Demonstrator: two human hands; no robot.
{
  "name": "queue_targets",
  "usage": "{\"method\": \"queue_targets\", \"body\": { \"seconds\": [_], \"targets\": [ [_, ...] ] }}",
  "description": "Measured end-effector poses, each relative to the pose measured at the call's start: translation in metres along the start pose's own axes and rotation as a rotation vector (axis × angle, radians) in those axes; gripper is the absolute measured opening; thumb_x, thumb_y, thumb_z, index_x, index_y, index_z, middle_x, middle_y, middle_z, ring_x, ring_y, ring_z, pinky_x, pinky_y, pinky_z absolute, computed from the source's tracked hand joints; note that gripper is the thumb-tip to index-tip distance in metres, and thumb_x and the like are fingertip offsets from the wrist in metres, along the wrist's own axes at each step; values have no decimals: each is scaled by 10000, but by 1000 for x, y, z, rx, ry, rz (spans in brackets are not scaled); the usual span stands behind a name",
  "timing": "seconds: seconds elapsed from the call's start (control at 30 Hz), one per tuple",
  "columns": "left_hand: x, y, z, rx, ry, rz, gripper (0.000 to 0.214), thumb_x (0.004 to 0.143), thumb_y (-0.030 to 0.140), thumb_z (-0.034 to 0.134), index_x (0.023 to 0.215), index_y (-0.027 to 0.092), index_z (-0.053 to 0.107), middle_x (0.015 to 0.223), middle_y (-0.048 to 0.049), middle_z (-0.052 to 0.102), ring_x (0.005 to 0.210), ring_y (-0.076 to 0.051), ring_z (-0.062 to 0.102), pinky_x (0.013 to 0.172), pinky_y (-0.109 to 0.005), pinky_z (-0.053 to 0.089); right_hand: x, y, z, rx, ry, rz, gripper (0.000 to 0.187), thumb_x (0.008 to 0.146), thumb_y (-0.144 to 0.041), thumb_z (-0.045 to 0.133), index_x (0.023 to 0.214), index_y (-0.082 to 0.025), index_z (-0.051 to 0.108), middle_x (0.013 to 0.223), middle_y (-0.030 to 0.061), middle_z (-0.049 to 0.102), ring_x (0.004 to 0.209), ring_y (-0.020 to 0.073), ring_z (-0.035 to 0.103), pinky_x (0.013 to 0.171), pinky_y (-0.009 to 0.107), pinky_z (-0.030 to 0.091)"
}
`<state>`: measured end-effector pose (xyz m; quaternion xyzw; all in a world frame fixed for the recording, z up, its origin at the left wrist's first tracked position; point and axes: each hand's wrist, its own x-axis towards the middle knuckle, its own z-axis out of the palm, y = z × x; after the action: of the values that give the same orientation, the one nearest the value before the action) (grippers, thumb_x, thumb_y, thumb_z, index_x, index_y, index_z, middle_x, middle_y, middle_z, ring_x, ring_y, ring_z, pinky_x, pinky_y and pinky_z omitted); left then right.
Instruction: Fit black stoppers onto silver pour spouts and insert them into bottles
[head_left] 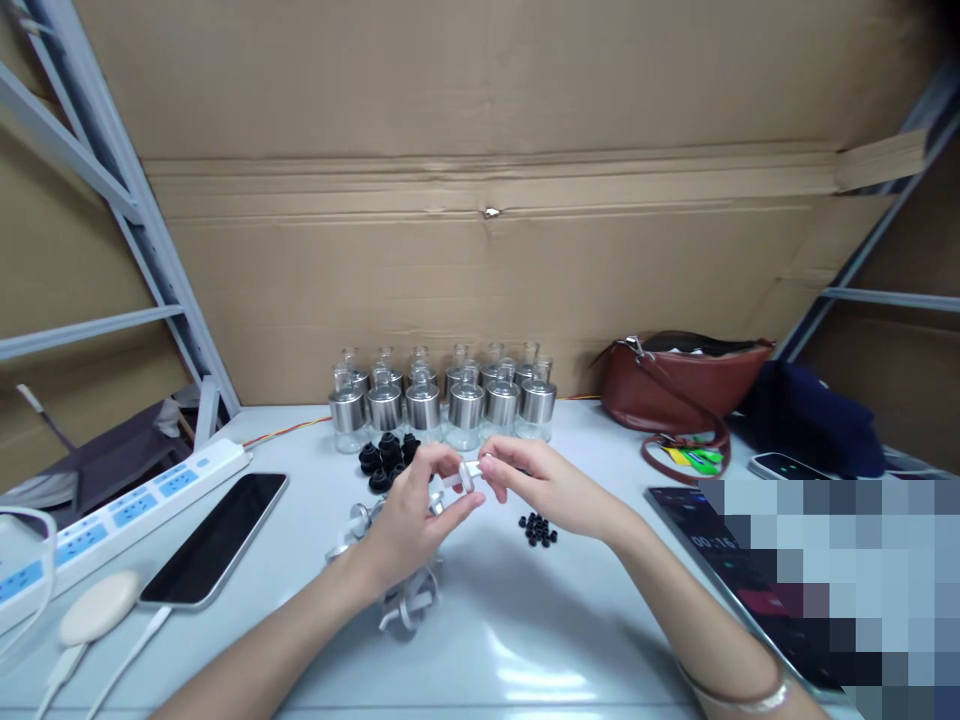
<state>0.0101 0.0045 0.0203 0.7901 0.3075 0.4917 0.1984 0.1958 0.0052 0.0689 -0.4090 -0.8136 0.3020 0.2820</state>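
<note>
My left hand (424,510) grips a small pale pourer spout (466,476) with a round flange, its fingers bent around it. My right hand (551,485) pinches at the other end of this spout; whether a smaller part is between those fingertips is hidden. Beneath and beside the left wrist lie several loose silvery spouts (409,605), partly covered by the hand. Black ribbed stoppers (388,452) are heaped just behind the left hand. Below the right hand sits a small pile of tiny black caps (538,530).
Glass bottles with metal sleeves (466,408) stand in rows at the back, before a cardboard wall (487,290). To the left are a power strip (127,520), a phone (217,540) and a round white charger (100,608). A brown bag (679,385) and a tablet (720,560) lie right.
</note>
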Motion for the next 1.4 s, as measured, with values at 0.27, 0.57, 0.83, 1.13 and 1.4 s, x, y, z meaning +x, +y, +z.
{"method": "queue_targets", "body": {
  "seconds": [0.27,0.57,0.83,1.13,1.4],
  "targets": [
    [8,1,-13,517,-100,469,215,929,334,462,1076,182,499,826,-36,575,701,-138,546,645,-251,473,0,6,-5,-63,31,14,373,933,-383,372,633,-175,448,588,-28,481,578,99,446,589,230,335],
    [5,0,-8,549,-346,491,236,907,359,503,1064,182,496,898,-35,637,724,-150,572,652,-255,455,1,3,-1,-60,-42,-1,350,912,-317,420,601,-167,479,546,-36,491,537,84,436,561,217,320],
    [6,5,-6,594,-323,495,174,954,298,411,1047,169,479,815,-21,629,670,-138,559,637,-252,438,0,19,-18,-214,75,93,312,879,-341,465,654,-153,571,583,-10,536,562,102,438,548,227,326],
    [6,6,-7,548,-298,504,164,961,301,397,1051,179,459,833,-20,644,699,-130,573,686,-264,441,3,50,-14,-378,-213,320,181,643,-71,580,726,-123,732,676,51,696,613,144,571,567,227,399],
    [6,3,-8,575,-320,515,180,952,310,415,1052,179,487,866,-27,652,726,-140,571,706,-278,456,5,62,-6,-400,-230,282,186,612,-79,575,691,-129,736,620,46,687,564,144,575,517,218,384]
  ]
}}
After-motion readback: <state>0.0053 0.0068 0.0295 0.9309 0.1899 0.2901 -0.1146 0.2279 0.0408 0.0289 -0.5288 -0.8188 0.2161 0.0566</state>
